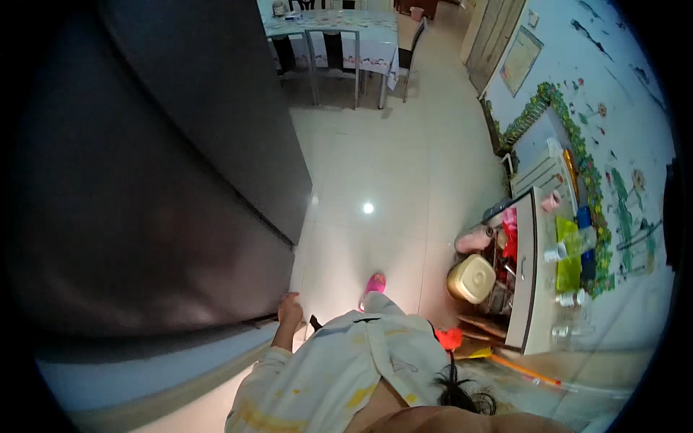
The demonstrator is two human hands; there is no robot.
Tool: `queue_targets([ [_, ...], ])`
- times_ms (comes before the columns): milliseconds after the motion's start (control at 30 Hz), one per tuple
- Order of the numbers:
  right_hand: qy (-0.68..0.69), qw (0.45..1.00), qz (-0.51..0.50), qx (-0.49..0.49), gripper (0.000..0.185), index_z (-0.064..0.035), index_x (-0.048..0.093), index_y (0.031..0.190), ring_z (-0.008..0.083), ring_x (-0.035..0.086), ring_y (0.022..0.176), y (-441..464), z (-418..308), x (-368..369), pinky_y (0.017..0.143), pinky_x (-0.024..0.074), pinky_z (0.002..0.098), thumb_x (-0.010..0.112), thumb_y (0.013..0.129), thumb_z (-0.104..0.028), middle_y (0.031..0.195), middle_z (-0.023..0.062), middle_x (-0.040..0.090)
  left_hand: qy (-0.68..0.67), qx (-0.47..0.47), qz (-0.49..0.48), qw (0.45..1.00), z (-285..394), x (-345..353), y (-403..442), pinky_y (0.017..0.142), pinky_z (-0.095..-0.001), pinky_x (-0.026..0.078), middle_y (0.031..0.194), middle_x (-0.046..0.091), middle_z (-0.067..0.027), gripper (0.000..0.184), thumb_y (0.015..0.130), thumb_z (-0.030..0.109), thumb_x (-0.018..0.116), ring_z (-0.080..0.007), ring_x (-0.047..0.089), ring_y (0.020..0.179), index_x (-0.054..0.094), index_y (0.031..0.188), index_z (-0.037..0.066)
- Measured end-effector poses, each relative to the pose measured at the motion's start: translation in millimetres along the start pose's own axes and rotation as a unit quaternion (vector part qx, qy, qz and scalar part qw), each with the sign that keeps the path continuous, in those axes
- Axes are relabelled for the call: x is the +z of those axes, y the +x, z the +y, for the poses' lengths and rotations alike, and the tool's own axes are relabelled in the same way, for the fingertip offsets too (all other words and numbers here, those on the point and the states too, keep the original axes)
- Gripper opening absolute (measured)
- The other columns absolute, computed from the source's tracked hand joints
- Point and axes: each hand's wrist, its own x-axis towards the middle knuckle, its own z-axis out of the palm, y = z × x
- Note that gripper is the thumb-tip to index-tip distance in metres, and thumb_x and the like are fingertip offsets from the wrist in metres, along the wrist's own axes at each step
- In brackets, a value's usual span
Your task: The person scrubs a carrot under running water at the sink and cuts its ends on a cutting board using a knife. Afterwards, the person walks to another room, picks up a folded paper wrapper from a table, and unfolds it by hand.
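Note:
My left hand point(290, 310) hangs low at my left side, close to the bottom corner of a large dark glossy cabinet or fridge point(216, 260). Its fingers are loosely bent, and nothing shows in them. Whether the hand touches the dark surface I cannot tell. My right hand is out of view. Below me are my light patterned top point(339, 361) and one foot in a pink slipper point(375, 282) on the tiled floor point(375, 166).
To the right stands a white cabinet point(523, 270) with jars and cups on top. A lidded cream bucket point(473, 278) and a pink bottle point(474, 239) are beside it. An orange stick point(523, 369) lies nearby. Ahead are a cloth-covered table point(346, 25) and chairs point(333, 54).

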Motion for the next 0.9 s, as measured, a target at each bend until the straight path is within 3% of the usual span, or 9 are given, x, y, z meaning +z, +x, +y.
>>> queue_targets([
  [67,-0.004,1.000,0.013,-0.014,0.034,-0.0038,0.060,0.102,0.0361,0.058,0.093,37.5,-29.7,-53.3,0.077,0.0462,0.0423,0.048,0.086,-0.031,0.101,0.0195,0.062,0.004,0.051,-0.001,0.999,-5.7,7.1,25.7,0.095,-0.0403,0.040,0.121,0.050,-0.0146,0.033,0.074,0.011,0.058,-0.0331,0.049,0.110,0.059,0.107,0.013],
  [267,-0.080,0.981,0.123,-0.124,0.035,-0.0035,0.061,0.103,0.0359,0.058,0.093,194.6,-184.1,-252.2,0.078,0.0465,0.0411,0.043,0.089,-0.030,0.099,0.0178,0.063,0.044,-0.136,-0.060,0.988,21.0,34.7,97.4,0.097,-0.0390,0.039,0.122,0.052,-0.0144,0.037,0.075,0.026,0.061,-0.0305,0.048,0.115,0.060,0.110,0.013],
  [333,-0.196,0.925,0.256,-0.202,0.040,-0.0075,0.065,0.097,0.0397,0.058,0.087,239.3,-277.2,-322.0,0.078,0.0461,0.0458,0.039,0.089,-0.037,0.093,0.0178,0.064,0.025,-0.166,-0.033,0.985,13.2,58.9,119.0,0.097,-0.0385,0.039,0.120,0.055,-0.0146,0.039,0.075,0.031,0.061,-0.0296,0.047,0.116,0.060,0.109,0.012],
  [467,-0.099,0.937,0.268,-0.202,0.053,-0.0077,0.066,0.083,0.0368,0.058,0.094,205.6,-472.3,-444.1,0.093,0.0336,0.0570,0.033,0.091,-0.049,0.092,0.0185,0.063,0.005,-0.223,-0.142,0.964,59.6,32.5,180.0,0.097,-0.0358,0.040,0.111,0.061,-0.0116,0.037,0.076,0.034,0.059,-0.0266,0.052,0.112,0.063,0.105,0.010],
  [533,-0.090,0.961,0.182,-0.188,0.046,-0.0103,0.065,0.099,0.0352,0.053,0.107,223.4,-531.1,-476.3,0.098,0.0245,0.0642,0.032,0.092,-0.041,0.106,0.0090,0.063,0.023,-0.182,-0.114,0.976,66.4,40.9,239.2,0.092,-0.0366,0.043,0.108,0.063,-0.0113,0.036,0.077,0.032,0.059,-0.0270,0.057,0.105,0.063,0.105,0.010],
  [733,-0.028,0.986,0.108,-0.125,0.055,-0.0116,0.062,0.108,0.0347,0.046,0.117,311.6,-588.5,-481.9,0.100,0.0183,0.0650,0.021,0.094,-0.045,0.115,0.0118,0.059,0.137,0.071,-0.114,0.981,218.5,-13.1,476.4,0.083,-0.0410,0.046,0.102,0.062,-0.0176,0.032,0.083,0.024,0.051,-0.0365,0.057,0.096,0.059,0.107,0.005],
  [800,-0.031,0.982,0.172,-0.068,0.063,-0.0059,0.064,0.100,0.0385,0.055,0.101,323.5,-586.8,-466.7,0.098,0.0347,0.0454,0.024,0.092,-0.054,0.103,0.0206,0.062,-0.032,0.136,-0.072,0.988,293.8,-40.5,531.7,0.087,-0.0359,0.045,0.110,0.059,-0.0175,0.032,0.085,0.020,0.053,-0.0316,0.057,0.102,0.055,0.113,0.004],
  [833,-0.057,0.990,0.116,-0.063,0.063,-0.0029,0.062,0.105,0.0384,0.056,0.101,362.1,-572.1,-455.1,0.096,0.0369,0.0438,0.026,0.092,-0.053,0.101,0.0221,0.062,-0.194,0.141,-0.073,0.968,301.5,-19.5,577.3,0.088,-0.0348,0.045,0.111,0.060,-0.0160,0.033,0.086,0.020,0.054,-0.0285,0.058,0.102,0.055,0.115,0.005],
  [900,-0.065,0.994,0.056,-0.064,0.064,0.0027,0.059,0.108,0.0382,0.057,0.100,411.0,-541.8,-436.4,0.092,0.0403,0.0411,0.029,0.091,-0.052,0.100,0.0245,0.062,-0.202,0.188,-0.109,0.955,417.0,-92.5,592.0,0.087,-0.0319,0.045,0.113,0.057,-0.0143,0.033,0.087,0.017,0.055,-0.0240,0.058,0.100,0.054,0.117,0.004],
])
